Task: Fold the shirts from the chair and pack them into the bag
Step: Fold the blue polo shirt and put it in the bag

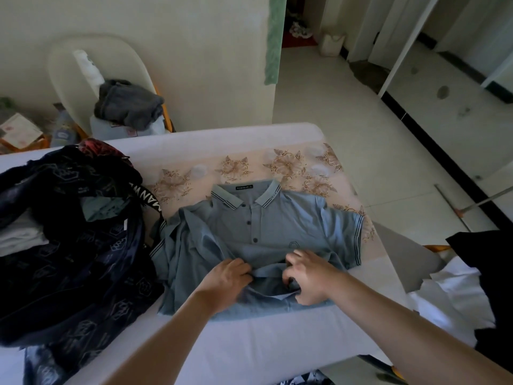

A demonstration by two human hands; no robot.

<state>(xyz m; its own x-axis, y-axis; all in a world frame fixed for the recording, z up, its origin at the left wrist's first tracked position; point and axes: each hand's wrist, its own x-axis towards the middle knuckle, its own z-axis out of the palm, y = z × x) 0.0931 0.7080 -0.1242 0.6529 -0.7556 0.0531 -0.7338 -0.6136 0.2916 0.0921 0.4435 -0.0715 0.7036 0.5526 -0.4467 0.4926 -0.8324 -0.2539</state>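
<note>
Fabric of a light-blue polo shirt (266, 234) is pinched by both hands near the garment's lower middle. The L hand (228, 275) is curled over a raised fold. The R hand (308, 279) is bunched, thumb and fingers, on the same fold just beside the L. The shirt's bottom part is doubled up toward the chest. It is laid front up w/ collar pointed away from the person and placket buttoned. The sleeve on the person's R side is spread flat; the one on the L is rumpled and partly folded in.

The shirt is laid on the desk (249, 343), which is covered w/ white cloth and, further back, a floral sheet (288, 168). A dark navy patterned bag (69, 268) is set touching the shirt's L edge, open, w/ folded white and teal pieces seen inside.

Behind the desk, by the wall, a white chair (66, 68) is loaded w/ a grey garment (127, 107). At the R edge, white and black clothes (455, 295) are piled.
</note>
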